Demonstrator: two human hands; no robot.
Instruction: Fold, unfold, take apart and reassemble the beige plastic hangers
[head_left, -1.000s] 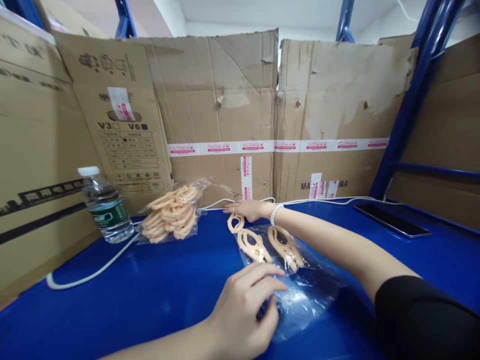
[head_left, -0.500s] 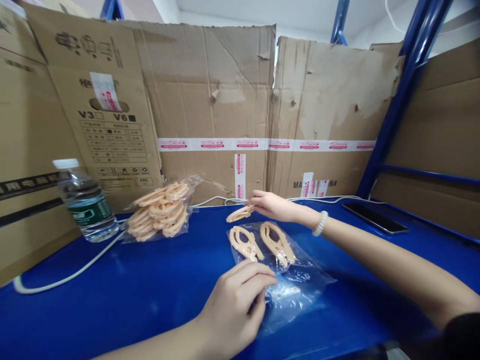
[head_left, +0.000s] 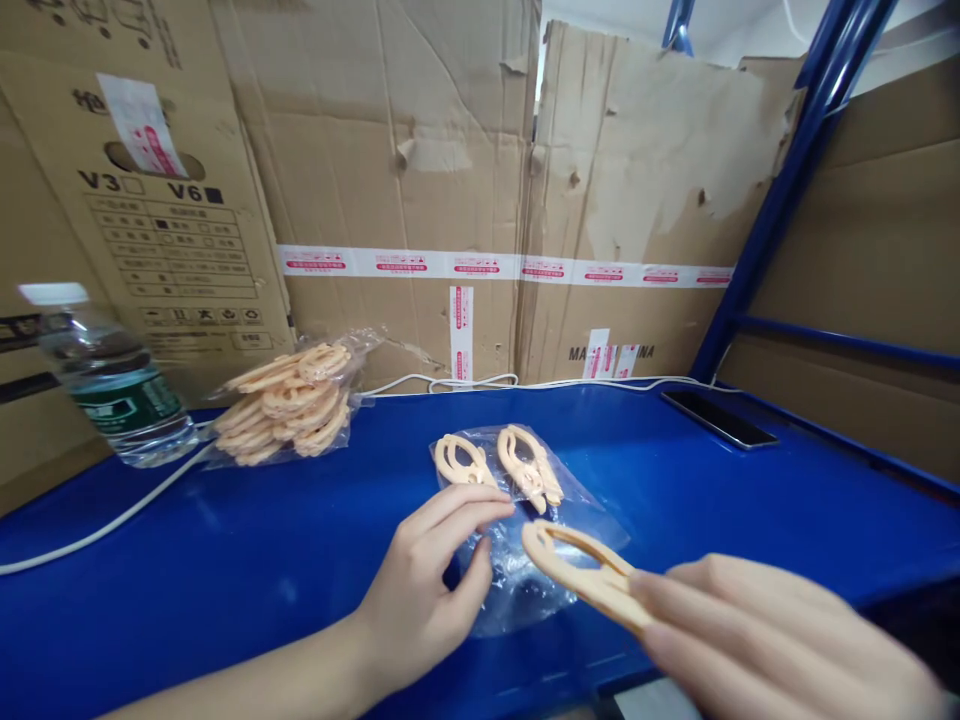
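Note:
A clear plastic bag [head_left: 525, 570] lies on the blue shelf surface [head_left: 262, 560] with two peach plastic clips [head_left: 499, 465] inside it. My left hand [head_left: 427, 590] pinches the bag's near edge between thumb and fingers. My right hand [head_left: 757, 650], close to the camera at the lower right, holds a third peach clip [head_left: 581, 570] by one end, raised just above the bag's near side.
A clear bag with several more peach clips [head_left: 289, 405] lies at the left, beside a water bottle [head_left: 112, 385]. A white cable [head_left: 112, 520] runs along the back. A dark phone [head_left: 716, 418] lies at the right. Cardboard sheets [head_left: 420, 180] wall the back and sides.
My right hand picked up a clip from beyond the bag and drew it back toward me, over the bag's near side. My left hand stayed on the bag. The view tilted down.

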